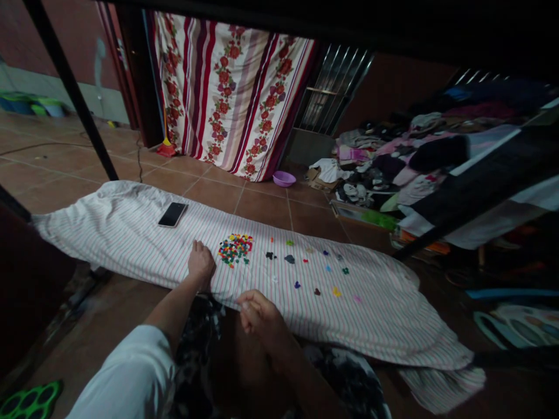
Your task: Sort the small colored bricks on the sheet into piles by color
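My left hand [201,263] rests on the striped cloth [131,247], its fingers lightly bent and slightly apart, with nothing visible in it. Just right of it is a pile of small multicoloured pieces [236,249]. My right hand [258,313] is held at the near edge of the cloth, thumb and fingers pinched together; anything between them is too small to make out. Farther right lie small groups sorted by colour, among them black pieces [269,255], grey pieces [289,259], yellow pieces [336,291], brown pieces [317,291] and dark green pieces [345,271].
A phone [173,215] lies on the cloth at the left. Beyond are a floral curtain [231,93], a purple basin [284,178] and a red dustpan or broom head [166,149] on the tiles. Heaped clothes [393,157] fill the right. Dark bars frame the view.
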Motion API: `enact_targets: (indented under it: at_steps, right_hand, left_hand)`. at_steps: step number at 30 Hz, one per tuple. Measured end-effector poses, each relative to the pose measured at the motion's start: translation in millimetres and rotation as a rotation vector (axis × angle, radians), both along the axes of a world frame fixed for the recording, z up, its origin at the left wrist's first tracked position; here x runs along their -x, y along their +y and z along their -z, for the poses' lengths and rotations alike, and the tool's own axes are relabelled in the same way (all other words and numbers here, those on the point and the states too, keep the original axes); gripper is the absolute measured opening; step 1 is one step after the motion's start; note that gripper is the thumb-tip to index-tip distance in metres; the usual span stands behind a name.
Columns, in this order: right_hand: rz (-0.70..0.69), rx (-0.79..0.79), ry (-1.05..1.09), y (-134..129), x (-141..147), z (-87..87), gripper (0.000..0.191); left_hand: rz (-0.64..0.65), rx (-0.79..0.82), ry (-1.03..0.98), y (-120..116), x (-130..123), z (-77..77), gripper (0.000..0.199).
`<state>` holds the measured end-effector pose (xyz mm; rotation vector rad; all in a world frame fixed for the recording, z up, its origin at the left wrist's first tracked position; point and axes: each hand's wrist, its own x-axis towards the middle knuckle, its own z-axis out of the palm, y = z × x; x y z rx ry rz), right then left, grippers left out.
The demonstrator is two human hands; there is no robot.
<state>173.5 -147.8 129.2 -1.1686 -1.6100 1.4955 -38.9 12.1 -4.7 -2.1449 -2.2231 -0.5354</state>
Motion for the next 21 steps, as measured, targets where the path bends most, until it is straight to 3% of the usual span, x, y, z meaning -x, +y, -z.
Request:
enact_targets:
  at_steps: [5,9,15,21]
  right_hand:
    - [0.104,-0.118,-0.137,81.3,-7.0,61.9,0.030]
    - [0.152,-0.372,-0.349,138.3,-2.5,89.3,0.026]
    - [0.045,-0.476,-0.637,198.4,37.9,95.4,0.025]
    - [-0.186,-0.481,-0.914,225.9,67.2,84.3,0.031]
  left_hand:
    - [-0.032,-0.053,0.014,11.9,-1.2,12.8,0.038]
    - [-0.062,-0.095,0.008,12.5,-4.0,21.3,0.035]
    - [-0.094,-0.134,0.028,13.2,-7.6,27.2,0.030]
    - [-0.098,-0.130,0.066,13.7,-8.5,26.0,0.027]
